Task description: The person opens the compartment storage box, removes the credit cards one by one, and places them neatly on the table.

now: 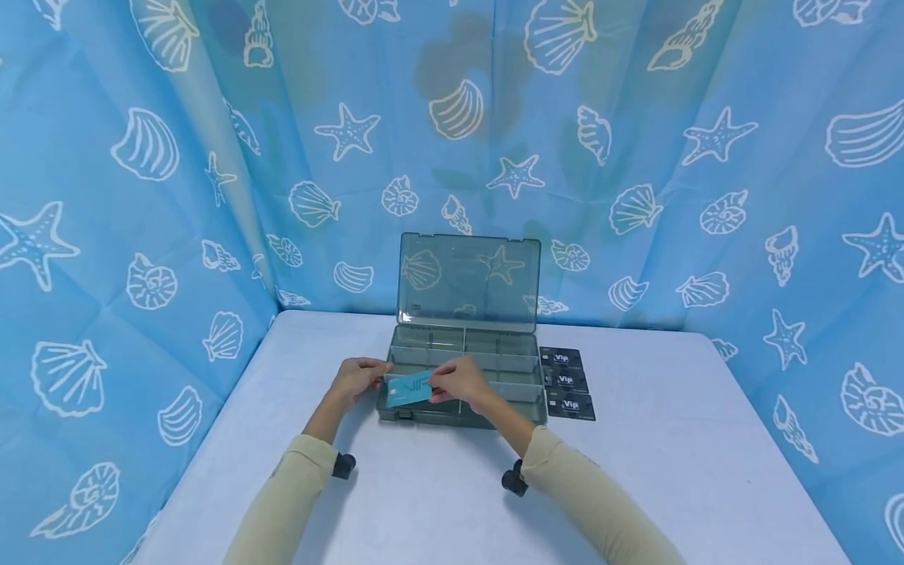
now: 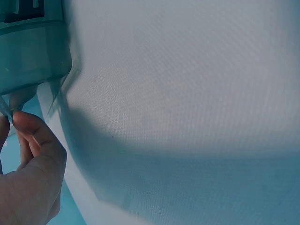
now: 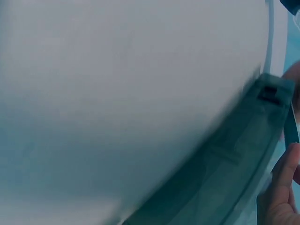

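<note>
A teal bank-style card [image 1: 410,390] is pinched by my right hand [image 1: 462,380] at its right end. It hangs tilted over the front left compartment of a smoky, see-through compartment box [image 1: 441,418], hiding part of that compartment. My left hand [image 1: 359,377] grips the box's left edge with thumb and fingers; the left wrist view shows that hand [image 2: 35,164] close against the box's corner. The box's clear lid [image 1: 466,282] stands raised at the back. In the right wrist view, only part of my right hand [image 3: 281,197] shows beside the blurred front wall [image 3: 201,173].
Three black cards marked Vip lie in a column along the box's right side: the back one [image 1: 561,359], the middle one [image 1: 566,380] and the front one [image 1: 570,406]. A white tablecloth [image 1: 636,486] covers the table. Blue shell-print curtains [image 1: 395,157] surround it.
</note>
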Available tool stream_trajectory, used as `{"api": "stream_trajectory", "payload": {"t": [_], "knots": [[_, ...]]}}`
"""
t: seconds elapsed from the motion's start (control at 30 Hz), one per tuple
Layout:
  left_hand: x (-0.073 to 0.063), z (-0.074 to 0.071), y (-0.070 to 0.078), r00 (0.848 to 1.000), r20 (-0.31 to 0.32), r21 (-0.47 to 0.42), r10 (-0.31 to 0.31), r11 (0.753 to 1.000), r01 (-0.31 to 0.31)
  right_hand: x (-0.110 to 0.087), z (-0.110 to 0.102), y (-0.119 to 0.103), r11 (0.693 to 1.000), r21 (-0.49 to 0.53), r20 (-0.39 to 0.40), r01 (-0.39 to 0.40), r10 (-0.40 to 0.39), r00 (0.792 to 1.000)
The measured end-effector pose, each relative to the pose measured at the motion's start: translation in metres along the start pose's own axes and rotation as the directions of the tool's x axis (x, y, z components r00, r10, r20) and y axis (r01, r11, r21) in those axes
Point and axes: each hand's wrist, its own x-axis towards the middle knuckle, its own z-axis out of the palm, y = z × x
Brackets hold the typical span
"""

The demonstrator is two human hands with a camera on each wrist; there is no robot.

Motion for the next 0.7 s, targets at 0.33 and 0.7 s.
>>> {"api": "stream_trajectory", "payload": {"t": [0.33, 0.7], "knots": [[0.000, -0.004, -0.001, 1.000, 0.020, -0.024, 0.017, 1.000, -0.016, -0.017, -0.051, -0.002, 1.000, 0.018, -0.080, 0.005, -0.004, 0.997], [-0.001, -0.008, -0.002, 1.000, 0.018, -0.033, 0.010, 0.999, -0.009, -0.039, -0.117, 0.017, 0.997, -0.062, -0.201, -0.051, 0.038, 0.979]]}}
